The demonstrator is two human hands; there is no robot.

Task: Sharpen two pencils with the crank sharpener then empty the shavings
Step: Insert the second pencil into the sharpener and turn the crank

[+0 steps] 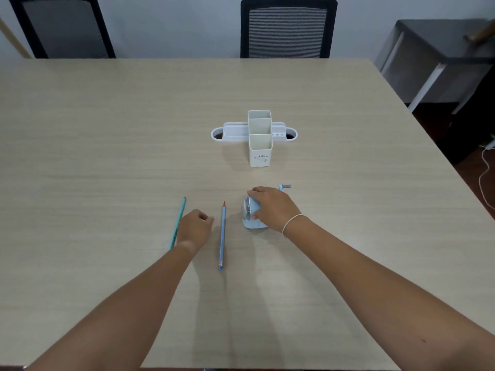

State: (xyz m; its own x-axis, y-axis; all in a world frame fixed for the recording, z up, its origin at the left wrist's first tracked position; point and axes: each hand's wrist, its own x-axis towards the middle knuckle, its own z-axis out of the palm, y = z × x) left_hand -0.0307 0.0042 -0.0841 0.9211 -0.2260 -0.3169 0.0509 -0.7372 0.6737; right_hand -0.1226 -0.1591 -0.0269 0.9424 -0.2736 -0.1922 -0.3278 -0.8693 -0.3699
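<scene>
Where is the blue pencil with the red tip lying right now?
In the head view the blue pencil lies flat on the table, between the left hand and the sharpener that the right hand grips.

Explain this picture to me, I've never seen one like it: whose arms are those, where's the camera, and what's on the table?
There is no machine here. A camera worn on a person's head looks down at their own arms. The right hand grips a pale blue crank sharpener, whose crank handle sticks out behind. The left hand, fingers loosely curled, holds nothing. It is between a teal pencil and a blue pencil lying on the wooden table. Farther back stands a white desk organizer.
</scene>
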